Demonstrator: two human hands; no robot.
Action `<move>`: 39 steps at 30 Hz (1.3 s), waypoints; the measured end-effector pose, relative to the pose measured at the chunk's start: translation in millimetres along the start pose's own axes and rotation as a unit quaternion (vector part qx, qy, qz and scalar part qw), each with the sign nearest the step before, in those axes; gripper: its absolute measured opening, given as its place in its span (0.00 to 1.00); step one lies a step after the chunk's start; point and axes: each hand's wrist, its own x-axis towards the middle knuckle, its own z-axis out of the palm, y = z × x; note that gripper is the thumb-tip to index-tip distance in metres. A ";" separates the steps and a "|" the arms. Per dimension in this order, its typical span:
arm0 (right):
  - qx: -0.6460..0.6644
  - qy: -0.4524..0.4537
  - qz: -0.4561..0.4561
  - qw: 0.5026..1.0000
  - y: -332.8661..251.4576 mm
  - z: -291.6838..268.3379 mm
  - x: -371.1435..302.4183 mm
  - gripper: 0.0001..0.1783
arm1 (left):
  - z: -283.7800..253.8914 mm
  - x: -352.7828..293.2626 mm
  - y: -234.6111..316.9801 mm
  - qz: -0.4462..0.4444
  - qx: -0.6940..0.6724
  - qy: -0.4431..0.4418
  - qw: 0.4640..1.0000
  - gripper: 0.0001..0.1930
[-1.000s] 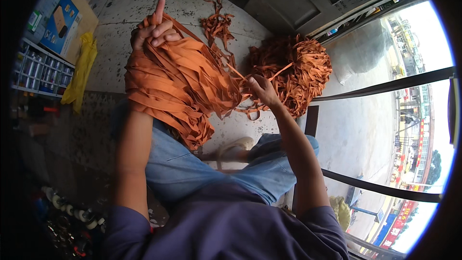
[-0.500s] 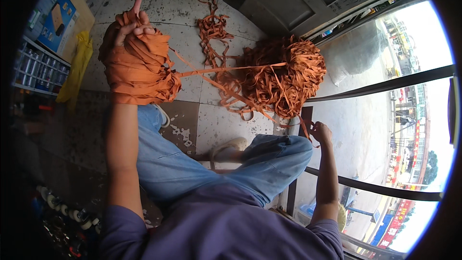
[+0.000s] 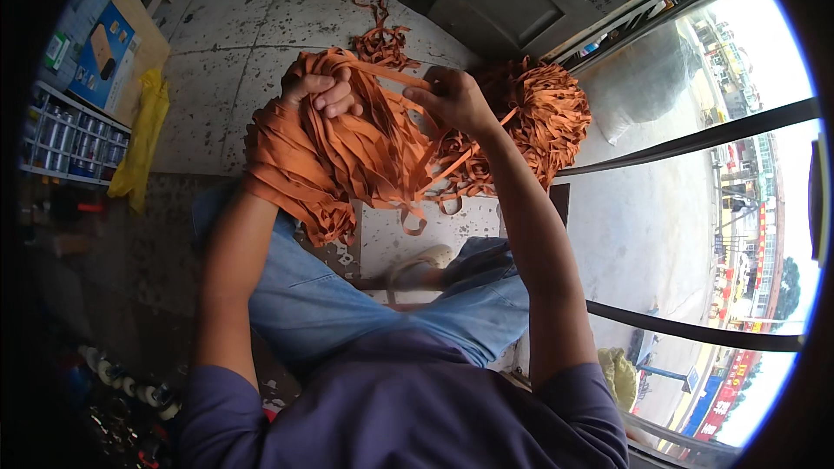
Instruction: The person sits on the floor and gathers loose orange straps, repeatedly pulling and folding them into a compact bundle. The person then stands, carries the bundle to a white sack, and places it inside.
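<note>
My left hand (image 3: pixel 323 94) is closed on a thick bundle of orange ribbon (image 3: pixel 321 152), whose loops wrap over the hand and drape along the wrist. Beside it, my right hand (image 3: pixel 453 102) pinches a strand of the same ribbon, pulled taut between the two hands. A large tangled pile of orange ribbon (image 3: pixel 547 113) lies on the floor just past my right wrist. Strands run from the pile toward the bundle. Farther off lies a smaller loose heap of ribbon (image 3: pixel 384 42).
On the left stand a rack of small containers (image 3: pixel 74 135), a yellow cloth (image 3: pixel 143 139) and a blue-printed board (image 3: pixel 104 52). A grey door panel (image 3: pixel 495 0) is at the back right. Glass with dark bars (image 3: pixel 695 141) runs along my right side. My bent legs (image 3: pixel 313 287) are below.
My right hand has come up from beside my right knee to near my left hand. My left hand has moved right with the bundle, and its pointing finger has curled in.
</note>
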 end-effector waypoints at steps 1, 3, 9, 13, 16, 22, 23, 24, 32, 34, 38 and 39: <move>-0.027 0.014 -0.008 1.000 54.1 -11.0 -24.9 0.17 | 5.7 5.7 3.3 0.058 -0.045 0.027 0.997 0.16; -0.081 -0.018 0.119 0.989 97.0 -42.3 -96.9 0.16 | 3.4 -4.1 22.8 0.166 -0.106 0.065 0.978 0.21; -0.406 -0.047 0.558 0.722 235.6 -167.8 -398.5 0.22 | -2.7 -36.7 64.2 0.370 -0.179 0.195 0.891 0.25; -0.411 -0.023 0.623 0.665 248.8 -164.8 -402.7 0.28 | -30.7 -26.6 45.9 0.222 -0.128 0.082 0.963 0.23; -0.389 -0.190 0.401 0.808 178.4 -98.4 -251.9 0.19 | -18.2 -9.0 23.6 0.207 -0.044 0.071 0.975 0.21; 0.080 -0.192 -0.101 0.973 -17.3 13.3 -29.8 0.07 | 6.5 10.1 -16.0 0.008 -0.018 -0.025 0.999 0.16; 0.103 -0.148 -0.100 0.978 -36.3 19.9 -3.8 0.07 | -15.7 -2.6 -16.9 -0.017 0.045 0.081 0.996 0.16; 0.124 -0.102 -0.096 0.982 -48.8 20.6 13.6 0.07 | -38.9 -12.4 -19.7 -0.043 0.103 0.184 0.977 0.15; -0.150 0.004 -0.012 0.989 45.9 -9.4 -51.1 0.19 | -8.6 10.9 -12.1 0.017 -0.001 0.067 0.998 0.06; -0.215 -0.041 0.120 0.968 89.5 -30.6 -119.9 0.20 | -4.1 3.9 7.2 0.132 -0.050 0.110 0.984 0.06; -0.449 -0.088 0.332 0.825 226.4 -119.5 -309.9 0.21 | -3.7 -22.4 40.4 0.277 -0.009 0.177 0.944 0.07; -0.460 -0.087 0.428 0.773 246.8 -142.9 -357.8 0.21 | -1.0 -26.7 44.8 0.305 0.010 0.199 0.931 0.08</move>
